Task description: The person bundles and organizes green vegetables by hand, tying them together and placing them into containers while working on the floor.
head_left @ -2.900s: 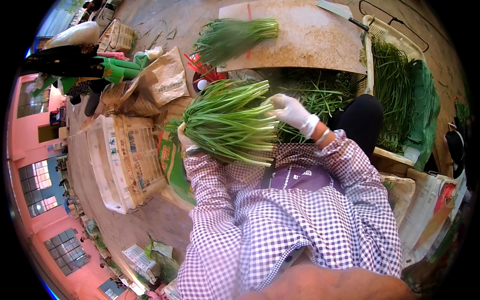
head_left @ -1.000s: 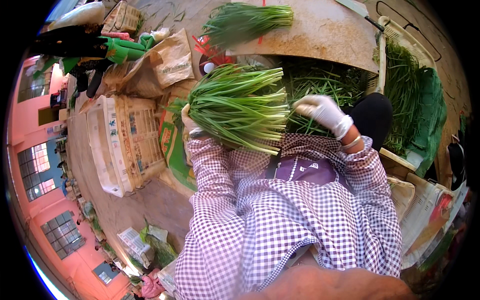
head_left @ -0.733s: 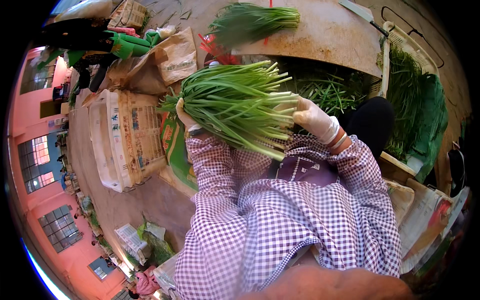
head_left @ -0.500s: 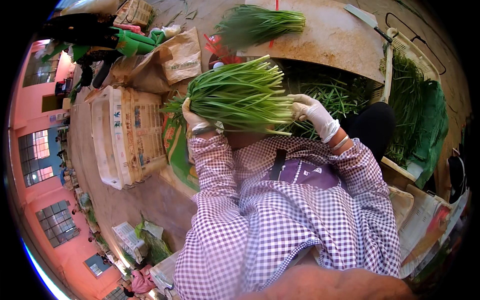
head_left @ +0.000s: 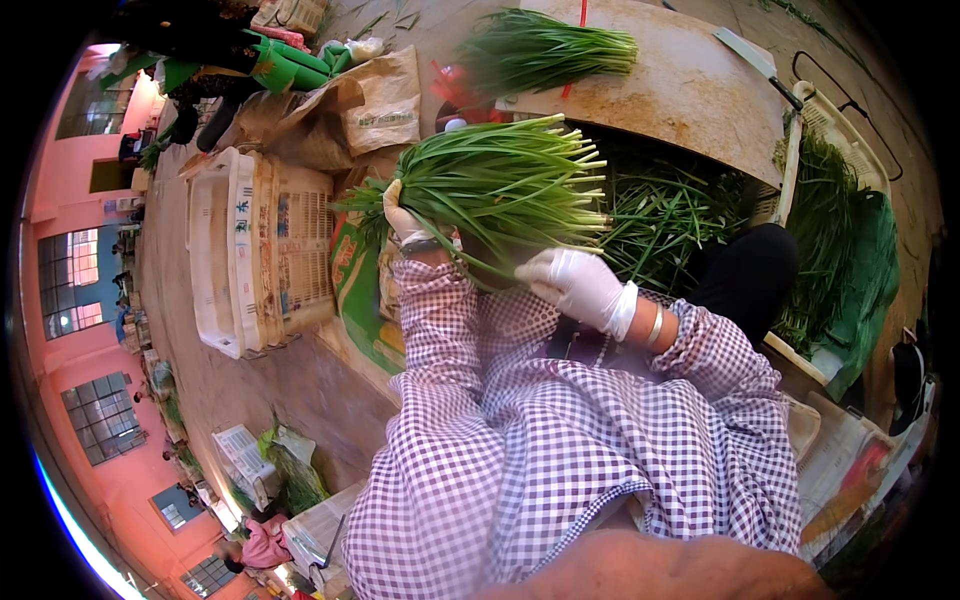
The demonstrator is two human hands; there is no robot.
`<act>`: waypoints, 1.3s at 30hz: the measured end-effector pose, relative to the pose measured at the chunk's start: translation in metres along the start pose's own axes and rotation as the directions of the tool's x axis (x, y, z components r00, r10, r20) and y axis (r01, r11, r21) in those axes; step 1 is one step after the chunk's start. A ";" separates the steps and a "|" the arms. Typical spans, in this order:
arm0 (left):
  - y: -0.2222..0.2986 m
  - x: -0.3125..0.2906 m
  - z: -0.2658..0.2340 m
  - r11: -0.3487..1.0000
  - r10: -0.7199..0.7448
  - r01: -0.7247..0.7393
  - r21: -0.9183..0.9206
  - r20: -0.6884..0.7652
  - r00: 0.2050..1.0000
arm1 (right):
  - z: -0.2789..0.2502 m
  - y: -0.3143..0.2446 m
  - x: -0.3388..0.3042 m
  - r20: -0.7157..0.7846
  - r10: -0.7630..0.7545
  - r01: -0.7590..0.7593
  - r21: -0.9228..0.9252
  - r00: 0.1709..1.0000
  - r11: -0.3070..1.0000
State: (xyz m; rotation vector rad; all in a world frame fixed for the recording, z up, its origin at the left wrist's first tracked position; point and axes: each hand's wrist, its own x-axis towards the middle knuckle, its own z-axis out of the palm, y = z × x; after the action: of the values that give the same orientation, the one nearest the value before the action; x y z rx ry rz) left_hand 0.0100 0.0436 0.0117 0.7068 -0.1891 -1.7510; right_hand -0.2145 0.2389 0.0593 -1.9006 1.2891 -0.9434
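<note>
My left hand [head_left: 403,214], in a white glove, is closed round the leafy end of a thick bunch of garlic chives [head_left: 490,180]. The bunch lies sideways in the air, its pale cut ends fanned to the right. Just below those ends my gloved right hand [head_left: 582,290] is closed, its fingers curled and pinched at a chive stalk [head_left: 492,267] hanging from the underside of the bunch. The fingertips are slightly blurred.
Ahead, another chive bunch [head_left: 560,52] lies across a red tie on a board [head_left: 680,90], with a knife [head_left: 748,52] at its right edge. Loose greens [head_left: 670,205] lie below the board. A crate of greens [head_left: 825,230] is at right, stacked crates [head_left: 265,255] at left.
My right hand has moved left and nearer to me, from the cut ends to below the bunch, its fingers now curled at a stalk. The left hand still holds the bunch.
</note>
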 end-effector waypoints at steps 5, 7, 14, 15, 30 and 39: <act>0.003 0.000 -0.004 0.998 0.044 -0.045 -0.038 -0.020 0.999 | -0.021 0.007 0.020 -0.205 0.093 -0.077 0.082 0.974 0.994; 0.001 -0.002 0.000 0.998 0.047 -0.048 -0.034 -0.019 0.999 | -0.022 0.017 0.023 -0.275 0.035 -0.051 -0.051 0.961 0.997; 0.001 0.001 -0.003 0.999 0.029 -0.029 -0.026 -0.019 0.999 | -0.012 0.027 0.034 -0.236 -0.173 0.051 -0.448 0.956 0.893; 0.000 0.002 -0.002 0.999 0.029 -0.029 -0.022 -0.013 1.000 | -0.009 0.030 0.036 -0.228 -0.220 0.078 -0.507 0.948 0.858; 0.000 -0.008 0.002 0.997 0.037 -0.039 0.062 0.033 0.999 | -0.045 -0.021 0.021 0.215 -0.030 -0.084 0.501 0.976 0.862; 0.003 -0.006 -0.003 0.999 0.009 -0.011 0.040 0.053 0.999 | -0.081 0.026 0.000 0.146 0.357 -0.355 -0.042 0.922 0.934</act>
State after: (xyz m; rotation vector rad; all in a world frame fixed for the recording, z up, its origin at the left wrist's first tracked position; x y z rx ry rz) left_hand 0.0144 0.0489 0.0129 0.6880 -0.2643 -1.7614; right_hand -0.2954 0.2210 0.0809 -1.6352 1.4860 -0.5905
